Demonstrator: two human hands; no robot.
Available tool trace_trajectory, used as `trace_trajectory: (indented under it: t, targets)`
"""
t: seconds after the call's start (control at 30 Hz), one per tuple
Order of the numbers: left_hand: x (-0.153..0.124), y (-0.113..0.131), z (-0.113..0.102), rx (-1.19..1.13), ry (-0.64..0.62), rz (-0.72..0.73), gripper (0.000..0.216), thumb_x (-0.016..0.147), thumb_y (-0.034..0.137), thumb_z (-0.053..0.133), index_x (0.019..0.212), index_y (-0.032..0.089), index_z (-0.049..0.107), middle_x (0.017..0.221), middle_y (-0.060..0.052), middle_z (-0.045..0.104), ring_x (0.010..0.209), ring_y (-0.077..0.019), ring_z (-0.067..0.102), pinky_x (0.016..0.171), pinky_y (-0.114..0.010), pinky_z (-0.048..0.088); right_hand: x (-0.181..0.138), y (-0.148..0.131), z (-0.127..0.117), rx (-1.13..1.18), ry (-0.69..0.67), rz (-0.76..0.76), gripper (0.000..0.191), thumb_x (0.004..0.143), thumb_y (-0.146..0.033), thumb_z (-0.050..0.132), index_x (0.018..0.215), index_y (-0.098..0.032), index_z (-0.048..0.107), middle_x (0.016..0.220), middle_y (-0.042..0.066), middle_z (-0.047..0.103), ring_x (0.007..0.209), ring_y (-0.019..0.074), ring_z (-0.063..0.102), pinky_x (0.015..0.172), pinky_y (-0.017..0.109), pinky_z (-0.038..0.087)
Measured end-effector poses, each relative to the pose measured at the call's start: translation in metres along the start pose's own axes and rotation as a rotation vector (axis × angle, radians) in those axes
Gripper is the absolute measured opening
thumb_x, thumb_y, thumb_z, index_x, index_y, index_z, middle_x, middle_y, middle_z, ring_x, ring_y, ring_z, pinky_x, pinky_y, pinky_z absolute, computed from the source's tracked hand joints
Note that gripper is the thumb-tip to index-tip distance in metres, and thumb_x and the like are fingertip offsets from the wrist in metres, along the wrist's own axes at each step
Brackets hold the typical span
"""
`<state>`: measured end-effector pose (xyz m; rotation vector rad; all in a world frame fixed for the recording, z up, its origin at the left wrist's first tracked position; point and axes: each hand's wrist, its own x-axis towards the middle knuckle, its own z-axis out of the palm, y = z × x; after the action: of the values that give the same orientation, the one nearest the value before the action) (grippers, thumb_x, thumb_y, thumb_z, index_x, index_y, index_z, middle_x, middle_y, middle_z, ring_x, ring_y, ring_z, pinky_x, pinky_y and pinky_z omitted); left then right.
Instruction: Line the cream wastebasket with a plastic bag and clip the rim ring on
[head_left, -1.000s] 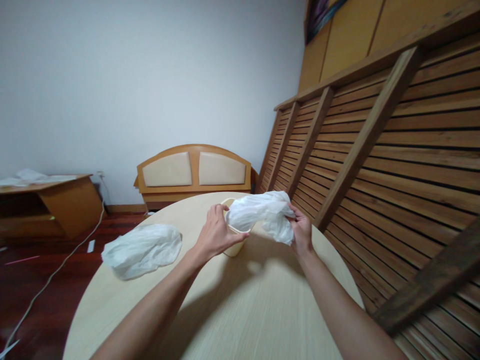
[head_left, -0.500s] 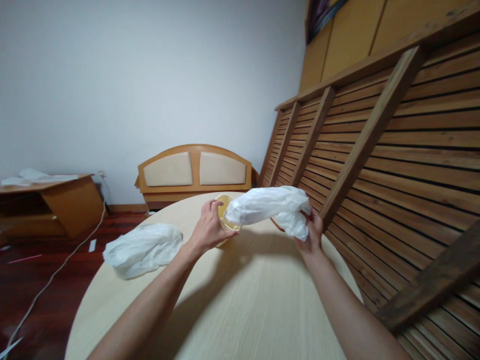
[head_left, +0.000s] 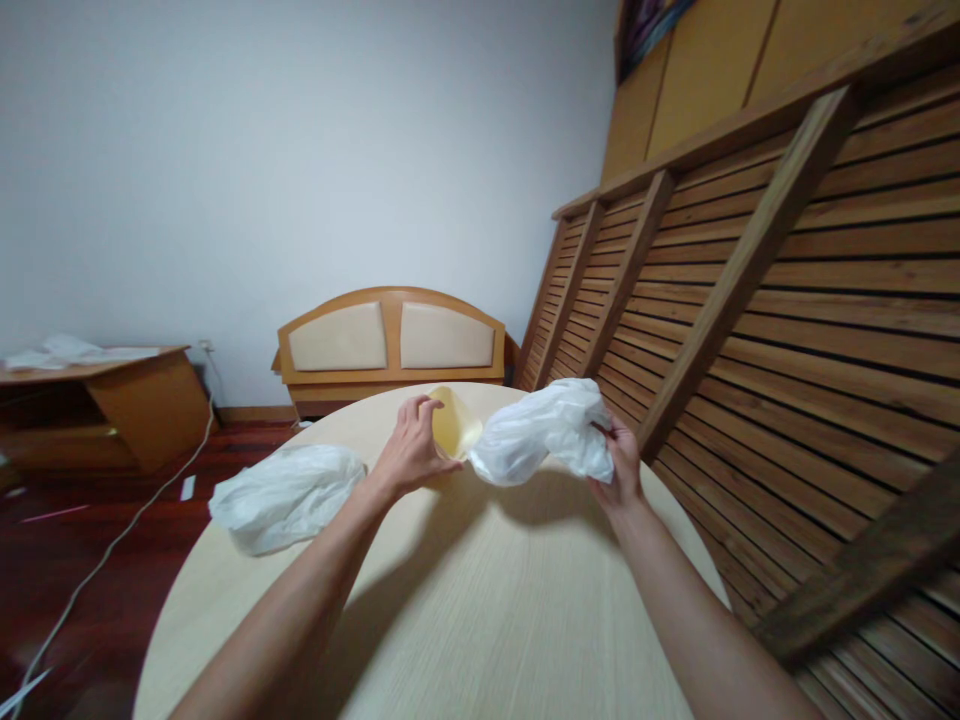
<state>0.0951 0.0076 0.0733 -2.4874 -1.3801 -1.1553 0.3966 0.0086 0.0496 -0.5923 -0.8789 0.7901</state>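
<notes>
My left hand (head_left: 414, 443) is closed round the rim of a pale yellow open-mouthed container (head_left: 454, 425), which is tilted so its inside faces right. Whether it is a cup or a small tub I cannot tell. My right hand (head_left: 621, 464) grips the bunched end of a white plastic bag (head_left: 536, 432). The bag's rounded, fuller end hangs over the table, right at the container's mouth; what is inside the bag does not show. Left of my left forearm lies a second crumpled white plastic bag (head_left: 289, 497).
Everything rests on a round pale wooden table (head_left: 480, 610). A slatted wooden frame (head_left: 750, 330) leans close along the right side. Beyond the table stands a padded headboard (head_left: 390, 340). At the left are a low desk (head_left: 142, 410) and a cable (head_left: 127, 535) on the floor.
The container has tipped, so more of its yellow inside shows. The held bag's fuller end has swung down and right, away from over the container, and its loose part has bunched up.
</notes>
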Motion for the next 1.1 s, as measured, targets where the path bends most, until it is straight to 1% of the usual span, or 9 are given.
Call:
trace_trajectory:
  t: [0.13, 0.23, 0.43, 0.6, 0.7, 0.83, 0.93, 1.0, 1.1]
  targets:
    - [0.000, -0.005, 0.001, 0.039, 0.012, -0.009, 0.088, 0.055, 0.042, 0.088, 0.127, 0.021, 0.041, 0.132, -0.015, 0.041, 0.129, -0.0383, 0.042, 0.108, -0.056, 0.041, 0.000, 0.001, 0.000, -0.022, 0.015, 0.038, 0.033, 0.062, -0.021, 0.078, 0.095, -0.017, 0.072, 0.084, 0.002, 0.075, 0.070, 0.0171, 0.070, 0.064, 0.026, 0.054]
    - [0.001, -0.009, 0.000, 0.078, 0.028, -0.011, 0.088, 0.055, 0.040, 0.088, 0.127, 0.021, 0.042, 0.131, -0.015, 0.041, 0.128, -0.0384, 0.042, 0.107, -0.056, 0.041, 0.003, 0.005, -0.003, -0.089, 0.046, 0.040, 0.038, 0.060, -0.022, 0.077, 0.097, -0.018, 0.073, 0.087, 0.003, 0.077, 0.076, 0.0199, 0.072, 0.067, 0.028, 0.055]
    - [0.000, -0.015, -0.001, 0.159, 0.057, 0.010, 0.087, 0.055, 0.035, 0.088, 0.126, 0.020, 0.041, 0.131, -0.016, 0.041, 0.131, -0.0406, 0.038, 0.107, -0.058, 0.040, 0.010, 0.023, -0.016, -0.462, 0.072, 0.027, 0.052, 0.066, -0.038, 0.068, 0.112, -0.014, 0.069, 0.099, 0.009, 0.077, 0.087, 0.0250, 0.073, 0.074, 0.034, 0.057]
    - [0.001, -0.018, 0.000, 0.156, 0.078, -0.010, 0.086, 0.059, 0.042, 0.086, 0.127, 0.019, 0.039, 0.131, -0.017, 0.041, 0.128, -0.0397, 0.040, 0.105, -0.058, 0.041, 0.013, 0.034, -0.026, -0.635, 0.024, 0.050, 0.043, 0.069, -0.036, 0.065, 0.106, -0.015, 0.072, 0.103, 0.011, 0.077, 0.094, 0.0272, 0.071, 0.080, 0.037, 0.056]
    - [0.002, -0.021, 0.001, 0.152, 0.133, -0.024, 0.084, 0.062, 0.049, 0.084, 0.126, 0.019, 0.038, 0.126, -0.015, 0.044, 0.123, -0.0387, 0.044, 0.104, -0.058, 0.041, 0.013, 0.036, -0.030, -0.736, -0.027, 0.039, 0.038, 0.072, -0.032, 0.061, 0.104, -0.015, 0.072, 0.104, 0.011, 0.076, 0.096, 0.0277, 0.070, 0.086, 0.039, 0.054]
    - [0.003, -0.025, 0.003, 0.138, 0.199, -0.077, 0.083, 0.064, 0.057, 0.079, 0.125, 0.018, 0.039, 0.121, -0.014, 0.046, 0.120, -0.0373, 0.046, 0.102, -0.057, 0.041, 0.009, 0.039, -0.028, -0.849, -0.147, 0.017, 0.029, 0.074, -0.027, 0.058, 0.097, -0.017, 0.072, 0.097, 0.010, 0.076, 0.093, 0.0272, 0.069, 0.089, 0.040, 0.052]
    - [0.003, -0.027, 0.004, 0.105, 0.225, -0.131, 0.085, 0.065, 0.061, 0.077, 0.127, 0.018, 0.038, 0.122, -0.014, 0.046, 0.120, -0.0365, 0.047, 0.103, -0.055, 0.041, 0.000, 0.042, -0.022, -0.909, -0.228, 0.007, 0.028, 0.077, -0.026, 0.057, 0.099, -0.017, 0.071, 0.103, 0.011, 0.075, 0.098, 0.0280, 0.067, 0.093, 0.041, 0.049]
    - [0.003, -0.029, 0.005, 0.083, 0.230, -0.166, 0.086, 0.066, 0.064, 0.075, 0.128, 0.017, 0.038, 0.123, -0.014, 0.046, 0.121, -0.0368, 0.047, 0.104, -0.055, 0.040, -0.006, 0.044, -0.017, -0.932, -0.287, 0.013, 0.028, 0.079, -0.025, 0.056, 0.102, -0.016, 0.070, 0.106, 0.012, 0.074, 0.098, 0.0279, 0.067, 0.093, 0.041, 0.049]
    - [0.003, -0.033, 0.007, 0.069, 0.230, -0.208, 0.089, 0.066, 0.067, 0.072, 0.130, 0.016, 0.037, 0.127, -0.016, 0.046, 0.125, -0.0382, 0.045, 0.106, -0.056, 0.039, -0.015, 0.045, -0.008, -0.948, -0.382, 0.032, 0.026, 0.082, -0.025, 0.054, 0.102, -0.017, 0.069, 0.103, 0.011, 0.074, 0.095, 0.0262, 0.068, 0.089, 0.039, 0.050]
